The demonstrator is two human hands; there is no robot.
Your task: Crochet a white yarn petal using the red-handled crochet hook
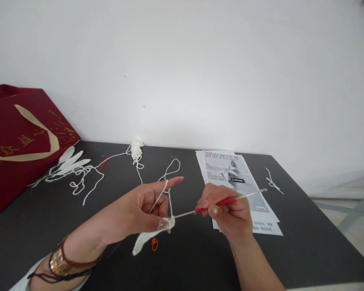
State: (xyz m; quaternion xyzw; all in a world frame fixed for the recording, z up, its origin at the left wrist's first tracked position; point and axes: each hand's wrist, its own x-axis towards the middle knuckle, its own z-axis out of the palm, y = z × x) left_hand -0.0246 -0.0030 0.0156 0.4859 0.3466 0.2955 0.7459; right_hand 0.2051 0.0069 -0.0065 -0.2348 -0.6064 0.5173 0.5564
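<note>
My left hand (142,210) pinches a small white crochet piece (148,236) between thumb and fingers. White yarn (169,184) runs over its raised forefinger. My right hand (227,212) is closed round a crochet hook (218,203) with a red grip. The hook's metal tip points left into the top of the crochet piece. An orange stitch marker (154,244) hangs at the piece's lower edge. Both hands hover just above the dark table (306,242).
Printed instruction sheets (230,171) lie on the table to the right. Loose yarn (136,151), finished white petals (71,159) and a red-handled tool lie at the back left beside a dark red bag (15,141). A yarn scrap (271,181) lies far right. A white wall stands behind.
</note>
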